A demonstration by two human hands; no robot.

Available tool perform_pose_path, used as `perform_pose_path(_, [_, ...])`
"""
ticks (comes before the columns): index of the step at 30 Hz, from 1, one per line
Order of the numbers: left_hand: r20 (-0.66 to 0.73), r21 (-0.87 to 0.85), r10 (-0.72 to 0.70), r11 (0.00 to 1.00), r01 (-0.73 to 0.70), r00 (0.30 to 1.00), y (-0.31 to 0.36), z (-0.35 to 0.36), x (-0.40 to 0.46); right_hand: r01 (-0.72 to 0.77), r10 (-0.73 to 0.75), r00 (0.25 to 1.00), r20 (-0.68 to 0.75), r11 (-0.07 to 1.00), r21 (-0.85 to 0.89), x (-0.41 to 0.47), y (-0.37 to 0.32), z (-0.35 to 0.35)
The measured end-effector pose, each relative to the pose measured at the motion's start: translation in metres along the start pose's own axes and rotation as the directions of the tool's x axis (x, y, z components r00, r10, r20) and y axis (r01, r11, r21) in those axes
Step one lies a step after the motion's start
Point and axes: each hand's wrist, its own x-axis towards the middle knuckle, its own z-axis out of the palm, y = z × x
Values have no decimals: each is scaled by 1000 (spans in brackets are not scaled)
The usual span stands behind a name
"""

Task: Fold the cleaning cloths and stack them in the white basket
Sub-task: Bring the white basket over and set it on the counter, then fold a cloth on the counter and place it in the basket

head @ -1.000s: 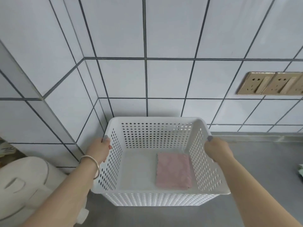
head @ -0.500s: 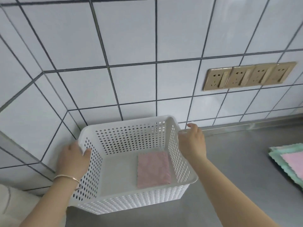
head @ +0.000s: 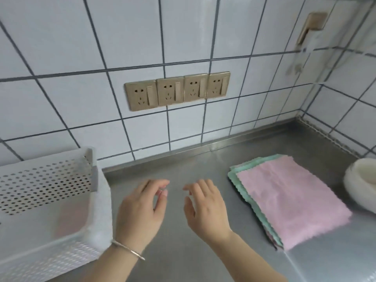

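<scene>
In the lower centre of the frame, the left hand (head: 140,212), with a thin silver bangle (head: 128,250) on its wrist, hovers over the grey stainless-steel counter (head: 183,259) with fingers loosely curved and nothing in them. Just to its right, the right hand (head: 205,210) hangs the same way, fingers relaxed and empty; the two hands are near each other but apart. At the lower left stands the white perforated plastic basket (head: 46,180), blurred, with a pink folded cloth (head: 71,216) dimly visible on its floor. At the right of the frame lies a flat stack of unfolded cleaning cloths (head: 289,200), a pink one on top and mint-green edges showing beneath, well apart from the basket. A cream round bowl-like object (head: 362,184) sits at the right edge. Farther back, four gold-coloured wall sockets (head: 177,90) line the white tiled wall (head: 81,47) at mid-frame.
</scene>
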Motion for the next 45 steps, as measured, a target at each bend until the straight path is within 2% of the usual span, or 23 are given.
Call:
perform_pose_path(5, [228,-103,-93,988,119,969,69,110,-18,-201,212,974,83,972,-125,-64,111,-44])
perform_pose_path(8, [351,-97,-142,978,186,926,100,157,-25,-338,370,920,131,917,-214,-98,164,-57])
perform_pose_path(10, [436,-66,-164,975,214,885,114,184,-30,-447,499,849,173,853,-268,-117,190,-60])
perform_pose_path(13, [527,-47,-201,963,265,826,126,211,-37,-575,672,693,261,734,-362,-140,210,-63])
perform_pose_path(16, [577,-30,-260,941,338,774,129,229,-37,-602,772,548,322,631,-489,-151,224,-63])
perform_pose_path(19, [599,-23,-285,928,372,748,129,241,-33,-599,809,484,334,585,-547,-150,234,-62])
perform_pose_path(22, [625,5,-290,930,368,725,130,247,-32,-597,797,502,335,600,-533,-150,236,-64])
perform_pose_path(26, [651,10,-220,959,282,727,132,256,-27,-566,725,636,263,671,-480,-155,243,-70])
perform_pose_path(28, [693,-63,-76,984,165,717,137,264,-24,-552,669,713,209,720,-422,-151,248,-77])
perform_pose_path(31, [703,-193,202,977,-91,681,154,281,-21,-470,553,819,152,799,-376,-137,248,-93])
perform_pose_path(33, [680,-214,301,954,-212,668,166,290,-17,-416,495,853,166,836,-358,-126,247,-104])
perform_pose_path(35, [615,-174,321,946,-273,720,171,295,-12,-380,467,850,245,864,-329,-113,244,-120])
perform_pose_path(37, [554,-147,297,955,-259,778,170,292,-6,-328,406,844,351,908,-260,-102,239,-139])
perform_pose_path(38, [555,-142,276,961,-238,784,166,289,-3,-327,386,829,406,922,-209,-94,235,-149])
perform_pose_path(39, [576,-137,256,966,-218,776,163,285,0,-360,392,803,449,919,-160,-85,230,-161])
perform_pose_path(40, [605,-137,226,974,-180,764,157,282,2,-439,433,750,499,891,-115,-74,223,-172])
perform_pose_path(42, [606,-152,146,986,-67,782,146,268,5,-582,474,642,603,813,-19,-56,212,-194])
perform_pose_path(45, [574,-129,-10,986,103,819,117,242,8,-620,448,626,638,782,60,-33,207,-216])
